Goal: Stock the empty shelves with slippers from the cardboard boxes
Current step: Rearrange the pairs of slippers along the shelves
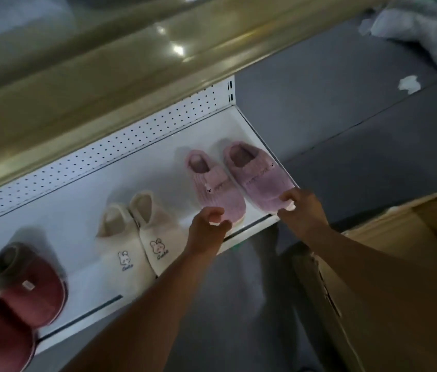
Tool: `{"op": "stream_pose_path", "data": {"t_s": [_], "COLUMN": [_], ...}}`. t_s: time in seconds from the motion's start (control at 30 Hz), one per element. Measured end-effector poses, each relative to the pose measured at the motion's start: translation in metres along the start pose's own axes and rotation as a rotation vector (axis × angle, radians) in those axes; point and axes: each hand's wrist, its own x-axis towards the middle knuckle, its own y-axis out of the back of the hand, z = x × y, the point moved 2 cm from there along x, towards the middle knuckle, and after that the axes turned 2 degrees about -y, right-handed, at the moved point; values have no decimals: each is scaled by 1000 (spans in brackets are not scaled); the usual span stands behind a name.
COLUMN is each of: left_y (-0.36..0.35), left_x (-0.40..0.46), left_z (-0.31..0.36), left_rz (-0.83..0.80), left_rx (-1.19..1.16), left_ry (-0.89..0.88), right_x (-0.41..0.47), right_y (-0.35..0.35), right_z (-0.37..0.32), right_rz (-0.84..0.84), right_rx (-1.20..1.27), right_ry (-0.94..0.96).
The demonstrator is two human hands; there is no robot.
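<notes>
A white metal shelf [86,208] with a perforated back panel holds three pairs of slippers. A dark red pair [16,294] sits at the left, a cream pair [137,237] with rabbit motifs in the middle, and a pink pair at the right end. My left hand [208,229] pinches the toe of the left pink slipper [213,183]. My right hand [302,208] grips the toe of the right pink slipper [257,175]. Both pink slippers rest on the shelf, heels toward the back panel. A cardboard box [389,267] stands open at the lower right.
A glossy olive ledge [104,65] runs above the shelf. Grey floor [346,108] lies to the right, with crumpled white plastic wrapping [426,25] and a paper scrap [409,84] on it. Bare shelf surface shows between the pairs.
</notes>
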Motion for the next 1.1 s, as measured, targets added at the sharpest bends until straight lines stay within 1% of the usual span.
{"op": "stream_pose_path", "data": {"t_s": [0.07,0.17,0.3,0.37,0.47,0.57,0.67,0.77,1.1], "left_y": [0,-5,-18,-24,-28,-30,-34,-37,-33], "left_x": [17,36,49,51,53,60,67,72,80], "left_z": [-1,-7,-17,-20,-24,-27,-28,-34,-45], "left_rz": [43,110,122,130,147,218,222,253,201], "left_rx": [72,211,360,394,353,319,265,263,250], "left_ry": [-62,-173,-254,-274,-265,-285,-275,-304,-399], "right_x": [19,39,46,51,57,64,72,77,79], "right_y": [-8,-17,-23,-27,-33,-31,-28,-28,-37], "right_z": [2,5,16,20,23,19,14,12,16], "right_rz": [16,29,-9,-16,-5,9,-2,1,2], "right_rx": [-38,-202,-201,-230,-242,-267,-279,-262,-220], "right_ry": [21,54,94,124,161,200,238,253,289]}}
